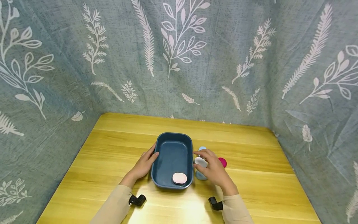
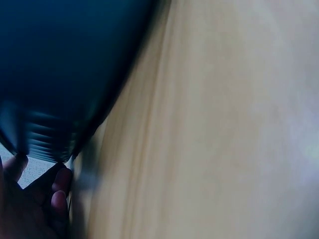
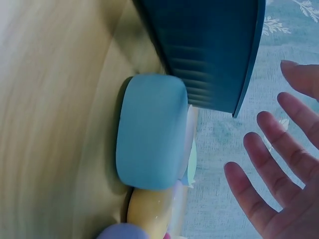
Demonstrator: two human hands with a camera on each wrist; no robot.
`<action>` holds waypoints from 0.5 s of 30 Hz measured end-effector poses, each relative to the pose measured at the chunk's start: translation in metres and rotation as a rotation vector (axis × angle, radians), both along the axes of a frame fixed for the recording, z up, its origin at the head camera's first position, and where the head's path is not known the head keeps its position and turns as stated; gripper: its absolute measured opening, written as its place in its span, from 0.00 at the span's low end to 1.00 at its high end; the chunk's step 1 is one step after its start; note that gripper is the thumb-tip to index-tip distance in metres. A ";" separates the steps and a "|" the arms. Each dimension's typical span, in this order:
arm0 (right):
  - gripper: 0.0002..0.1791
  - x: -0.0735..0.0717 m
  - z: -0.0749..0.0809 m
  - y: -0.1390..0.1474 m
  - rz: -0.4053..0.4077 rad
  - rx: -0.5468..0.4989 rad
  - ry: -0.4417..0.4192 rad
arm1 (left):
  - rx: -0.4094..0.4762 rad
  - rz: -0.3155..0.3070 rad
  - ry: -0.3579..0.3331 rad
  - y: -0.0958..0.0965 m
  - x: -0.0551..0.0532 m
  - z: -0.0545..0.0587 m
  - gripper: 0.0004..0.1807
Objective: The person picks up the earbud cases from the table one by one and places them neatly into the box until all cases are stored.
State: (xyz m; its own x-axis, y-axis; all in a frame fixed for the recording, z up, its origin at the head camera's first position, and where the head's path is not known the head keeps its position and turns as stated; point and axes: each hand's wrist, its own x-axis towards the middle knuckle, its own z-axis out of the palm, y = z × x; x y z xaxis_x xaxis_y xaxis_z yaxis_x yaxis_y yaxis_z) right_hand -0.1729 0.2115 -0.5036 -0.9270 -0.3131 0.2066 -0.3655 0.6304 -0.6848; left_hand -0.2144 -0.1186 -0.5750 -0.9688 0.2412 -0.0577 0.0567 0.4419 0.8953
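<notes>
A dark blue rectangular bin stands on the table, a pale pink soap-like bar in its near right corner. My left hand grips the bin's left wall, thumb at the rim and fingers outside. Just right of the bin, my right hand hovers with spread fingers around a white oval bar. The right wrist view shows nothing held in it. Beside it are a grey-blue bar, a light blue piece and a magenta round piece, partly hidden by the hand.
In the right wrist view, a yellow piece and a purple piece sit behind the grey-blue bar. The wooden table is bordered by a leaf-patterned blue-grey curtain at the back and sides.
</notes>
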 end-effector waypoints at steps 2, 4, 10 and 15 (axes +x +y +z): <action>0.25 0.000 -0.001 0.001 -0.008 -0.008 -0.019 | -0.002 0.002 0.005 0.000 0.000 0.000 0.34; 0.25 0.000 -0.002 0.002 -0.019 -0.003 -0.030 | -0.002 0.005 0.005 0.000 0.001 0.000 0.33; 0.26 -0.001 -0.001 0.003 -0.061 0.029 -0.058 | 0.002 0.010 0.003 0.001 0.001 0.001 0.34; 0.26 -0.002 -0.002 0.004 -0.088 0.052 -0.080 | 0.002 0.005 -0.005 0.001 0.002 0.002 0.33</action>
